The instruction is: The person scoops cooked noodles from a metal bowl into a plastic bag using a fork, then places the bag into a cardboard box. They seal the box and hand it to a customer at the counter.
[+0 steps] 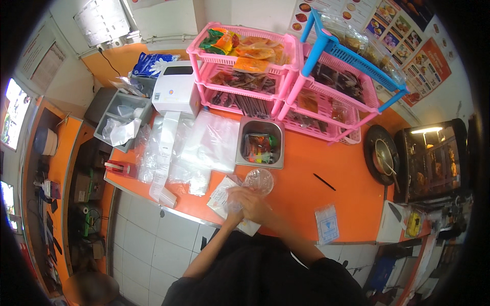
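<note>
Close to the counter's front edge, my left hand (pixel 236 214) and my right hand (pixel 251 203) are pressed together, fingers closed. Between them shows a piece of clear plastic (pixel 234 206); its exact kind is mostly hidden by the fingers. Just beyond my right hand stands a round clear plastic container (pixel 259 181). White printed paper packets (pixel 218 198) lie under and beside my hands. Farther back is a square metal tin (pixel 261 162) with small colourful sachets inside. To its left lies a stack of clear plastic bags (pixel 212 140).
Pink tiered baskets (pixel 245 66) and a blue-topped rack (pixel 352 56) hold packets at the back. A white label printer (pixel 176 89) trails a paper strip. At right are a black pen (pixel 324 182), a bag packet (pixel 326 224), a wok (pixel 375 148) and a glass-fronted cabinet (pixel 431 163).
</note>
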Demonstrator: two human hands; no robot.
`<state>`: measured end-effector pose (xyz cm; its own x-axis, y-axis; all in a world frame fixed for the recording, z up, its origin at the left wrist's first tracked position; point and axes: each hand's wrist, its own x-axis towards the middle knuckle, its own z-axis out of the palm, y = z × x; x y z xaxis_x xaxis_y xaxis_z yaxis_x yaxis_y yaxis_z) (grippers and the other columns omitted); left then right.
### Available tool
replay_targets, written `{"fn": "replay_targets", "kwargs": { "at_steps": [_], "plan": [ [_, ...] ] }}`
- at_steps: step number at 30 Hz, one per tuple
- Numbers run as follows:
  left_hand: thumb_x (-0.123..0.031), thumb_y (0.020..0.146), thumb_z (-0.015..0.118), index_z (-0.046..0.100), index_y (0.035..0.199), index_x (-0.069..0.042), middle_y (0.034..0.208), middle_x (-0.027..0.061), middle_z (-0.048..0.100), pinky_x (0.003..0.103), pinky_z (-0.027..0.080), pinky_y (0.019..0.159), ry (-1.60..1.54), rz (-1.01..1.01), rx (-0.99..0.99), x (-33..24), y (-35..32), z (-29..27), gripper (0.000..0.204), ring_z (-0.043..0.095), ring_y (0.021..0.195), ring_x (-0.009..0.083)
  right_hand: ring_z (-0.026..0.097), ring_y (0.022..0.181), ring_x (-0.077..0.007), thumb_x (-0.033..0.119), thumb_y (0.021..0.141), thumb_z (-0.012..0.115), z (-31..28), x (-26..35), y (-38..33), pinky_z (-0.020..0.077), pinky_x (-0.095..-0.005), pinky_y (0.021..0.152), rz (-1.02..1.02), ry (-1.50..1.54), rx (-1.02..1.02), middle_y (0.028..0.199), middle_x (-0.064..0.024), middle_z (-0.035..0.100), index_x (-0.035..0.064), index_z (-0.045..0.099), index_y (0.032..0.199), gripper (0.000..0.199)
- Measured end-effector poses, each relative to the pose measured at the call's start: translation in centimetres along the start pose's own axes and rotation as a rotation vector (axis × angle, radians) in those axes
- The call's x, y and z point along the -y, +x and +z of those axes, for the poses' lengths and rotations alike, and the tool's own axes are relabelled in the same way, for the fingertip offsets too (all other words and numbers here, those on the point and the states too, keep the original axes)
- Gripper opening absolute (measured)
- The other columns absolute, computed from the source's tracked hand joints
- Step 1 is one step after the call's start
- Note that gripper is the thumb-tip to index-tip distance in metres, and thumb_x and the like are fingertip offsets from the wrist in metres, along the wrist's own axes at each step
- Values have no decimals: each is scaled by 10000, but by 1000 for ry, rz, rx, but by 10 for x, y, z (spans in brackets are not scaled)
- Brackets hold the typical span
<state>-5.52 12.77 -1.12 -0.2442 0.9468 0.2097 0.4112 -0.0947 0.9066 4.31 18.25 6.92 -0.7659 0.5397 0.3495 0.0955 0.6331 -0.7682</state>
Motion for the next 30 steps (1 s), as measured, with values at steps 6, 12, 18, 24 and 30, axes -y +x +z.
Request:
{"fn": "replay_targets", "kwargs": {
  "at_steps": [6,12,18,24,30],
  "plan": [
    [-185,794,666,708,980,-132,870,43,589,343,352,771,31,-14,-26,-46,18,-14,198,472,877,189,566,955,-365,-74,711,374,24,25,-16,430,-372,865,278,326,-368,996,-234,584,-36,540,1084,410],
    [-146,703,684,716,975,-146,1084,132,495,436,297,905,111,-91,-72,-36,9,-13,274,392,1029,296,564,939,-373,-45,769,382,16,32,-14,437,-393,843,349,425,-325,965,-222,589,-51,509,1139,391],
    [-98,744,633,619,1050,-45,1147,167,455,470,249,1004,-136,65,-53,-56,18,-27,310,341,1184,373,570,906,-263,-17,824,390,-9,34,8,458,-339,779,364,344,-329,928,-148,604,-30,536,1049,269],
    [-69,804,572,553,1102,-16,1125,196,439,489,251,999,151,49,161,-78,23,-40,303,366,1117,382,575,777,-159,21,868,448,-18,-60,3,470,-309,731,527,1397,-211,791,-40,568,44,517,959,117],
    [-41,775,598,617,939,-33,1036,183,443,478,298,890,219,-1,121,-75,14,-37,166,372,1026,381,620,817,-156,77,825,604,-128,-99,60,495,-319,742,576,540,228,864,-57,631,19,637,964,154]
  ]
}}
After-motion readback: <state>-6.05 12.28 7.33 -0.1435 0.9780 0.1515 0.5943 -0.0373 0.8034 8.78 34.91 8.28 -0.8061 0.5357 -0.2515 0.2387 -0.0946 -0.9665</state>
